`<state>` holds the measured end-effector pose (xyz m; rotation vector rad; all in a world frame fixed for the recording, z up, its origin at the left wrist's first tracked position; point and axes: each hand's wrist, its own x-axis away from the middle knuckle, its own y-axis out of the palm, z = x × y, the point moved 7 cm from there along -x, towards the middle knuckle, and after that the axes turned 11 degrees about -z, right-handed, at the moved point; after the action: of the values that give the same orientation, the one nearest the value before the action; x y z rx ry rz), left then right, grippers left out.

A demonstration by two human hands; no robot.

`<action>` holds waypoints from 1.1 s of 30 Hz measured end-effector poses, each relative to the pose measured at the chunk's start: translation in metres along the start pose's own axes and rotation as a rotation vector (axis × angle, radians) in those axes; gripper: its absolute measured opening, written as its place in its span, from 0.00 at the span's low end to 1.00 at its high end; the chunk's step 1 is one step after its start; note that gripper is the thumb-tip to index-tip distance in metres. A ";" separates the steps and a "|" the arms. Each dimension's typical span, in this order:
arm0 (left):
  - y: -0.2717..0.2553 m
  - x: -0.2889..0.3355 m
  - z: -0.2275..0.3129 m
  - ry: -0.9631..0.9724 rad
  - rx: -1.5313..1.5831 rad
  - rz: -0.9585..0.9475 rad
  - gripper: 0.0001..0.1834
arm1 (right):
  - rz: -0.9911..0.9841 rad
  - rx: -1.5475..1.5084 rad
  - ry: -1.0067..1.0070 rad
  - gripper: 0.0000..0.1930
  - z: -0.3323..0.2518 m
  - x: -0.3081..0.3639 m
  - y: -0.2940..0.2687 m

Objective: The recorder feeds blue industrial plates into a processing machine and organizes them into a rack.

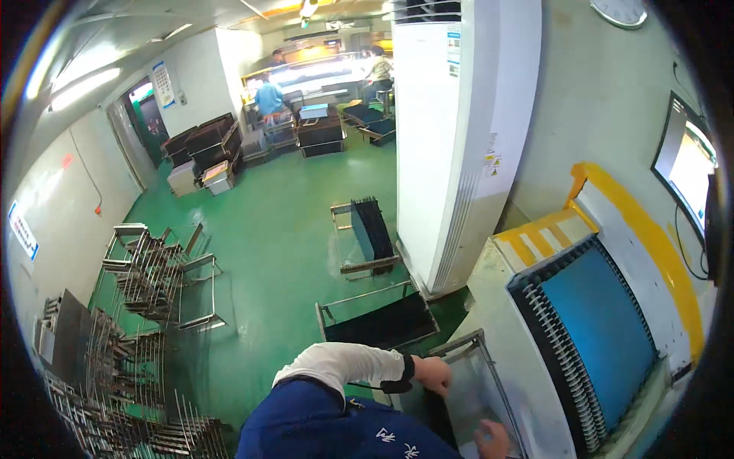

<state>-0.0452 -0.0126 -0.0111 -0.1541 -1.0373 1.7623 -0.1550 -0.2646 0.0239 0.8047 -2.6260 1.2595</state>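
My left hand (433,375), at the end of a white sleeve with a black band at the wrist, is over a metal-framed rack (498,375) at the lower right. Its fingers curl downward and look closed; what they hold, if anything, is hidden. Below it runs a dark strip or panel edge (439,417). My right hand (492,440) is lower down, inside the same frame near its right bar, and is smeared by motion. Pale greyish surface (468,386) shows between the hands. To the right, a blue panel stack (596,329) with black, coil-like toothed edges lies on a white machine (497,306).
A tall white air conditioner (440,145) stands ahead. Racks with black panels (382,321) (371,229) are on the green floor (267,252). Empty metal racks (149,275) crowd the left. A monitor (686,164) hangs at right. Several people (269,98) work far back.
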 end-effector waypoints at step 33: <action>0.010 -0.007 0.006 0.002 -0.092 0.009 0.29 | 0.013 -0.385 0.363 0.27 -0.009 0.037 0.053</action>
<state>-0.0523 -0.0225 -0.0172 -0.2177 -1.1185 1.7227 -0.2142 -0.2455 0.0055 0.4469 -2.4562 0.7706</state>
